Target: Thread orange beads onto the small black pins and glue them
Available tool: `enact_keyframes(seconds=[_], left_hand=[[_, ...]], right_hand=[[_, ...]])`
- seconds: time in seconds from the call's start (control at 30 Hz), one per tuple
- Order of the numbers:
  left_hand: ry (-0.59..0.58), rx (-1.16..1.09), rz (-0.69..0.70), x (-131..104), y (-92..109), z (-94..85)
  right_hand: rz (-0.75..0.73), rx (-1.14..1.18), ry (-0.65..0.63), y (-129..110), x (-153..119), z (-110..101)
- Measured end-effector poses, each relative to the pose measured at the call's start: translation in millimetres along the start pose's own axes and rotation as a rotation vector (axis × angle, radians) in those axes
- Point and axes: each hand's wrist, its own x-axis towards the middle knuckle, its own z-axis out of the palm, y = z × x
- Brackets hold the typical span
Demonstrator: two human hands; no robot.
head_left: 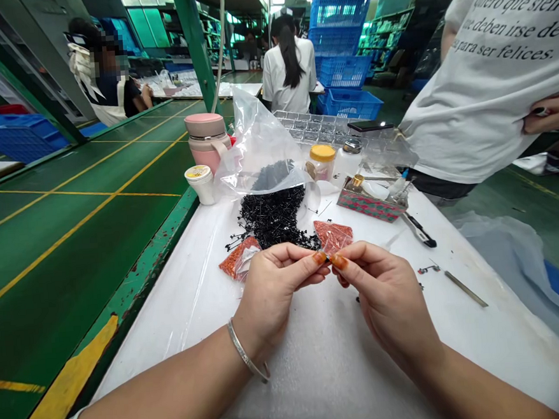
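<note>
My left hand (pixel 284 276) and my right hand (pixel 385 285) meet over the white tabletop (pixel 313 360), thumbs and forefingers pinched together. Between the fingertips shows a tiny dark part (pixel 328 259), mostly hidden, so its kind is unclear. Just beyond lies a heap of small black parts with thin stems (pixel 273 216), spilling from a clear plastic bag (pixel 260 147). One small bag of orange-red pieces (pixel 239 258) rests left of my fingers, and another orange-red bag (pixel 333 234) lies right behind them.
A pink tumbler (pixel 208 141) and white tub (pixel 200 184) stand back left. Yellow-lidded jar (pixel 321 162), patterned box (pixel 372 203), utility knife (pixel 421 230) and metal strip (pixel 466 289) lie to the right. A green conveyor belt (pixel 92 203) runs along the left. A person in a white shirt (pixel 486 86) stands close right.
</note>
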Motion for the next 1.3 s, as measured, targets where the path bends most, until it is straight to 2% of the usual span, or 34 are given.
enact_keyframes(seconds=[0.43,0.9,1.3], left_hand=[[-0.007,-0.035,0.028,0.3,-2.6,-1.1],[-0.003,-0.029,0.025,1.1,-2.9,-1.2],[0.004,-0.054,-0.012,0.6,-2.9,-0.1]], right_hand=[[-0.070,-0.081,0.010,1.4,0.5,0.3],[-0.173,-0.262,0.100,0.3,-2.8,2.8],[-0.224,-0.272,0.130,3.2,-2.7,8.1]])
